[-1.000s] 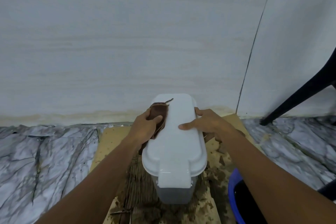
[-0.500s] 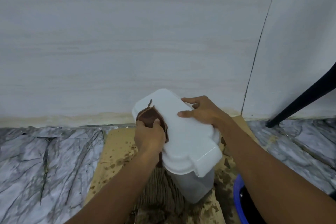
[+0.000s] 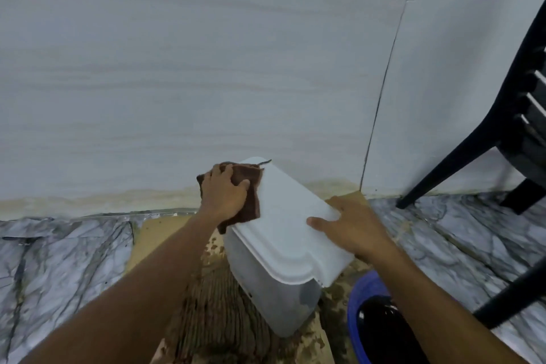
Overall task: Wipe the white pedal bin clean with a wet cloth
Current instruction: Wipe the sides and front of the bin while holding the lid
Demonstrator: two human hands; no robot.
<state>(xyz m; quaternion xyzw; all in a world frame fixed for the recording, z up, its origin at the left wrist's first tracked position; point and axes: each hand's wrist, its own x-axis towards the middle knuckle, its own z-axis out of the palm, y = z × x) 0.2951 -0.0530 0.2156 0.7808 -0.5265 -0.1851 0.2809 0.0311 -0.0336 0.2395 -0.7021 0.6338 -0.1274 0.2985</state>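
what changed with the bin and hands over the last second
The bin turned, its front swinging from facing the camera toward the lower right. The left hand slid the cloth from the left side of the lid to its far corner. The right hand ended nearer the front. Same: cloth held, right hand on the lid, bin on the cardboard.

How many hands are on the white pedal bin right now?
2. The left hand holds a brown cloth against the far-left corner of the lid; the right hand rests on its right edge. Neither is hidden.
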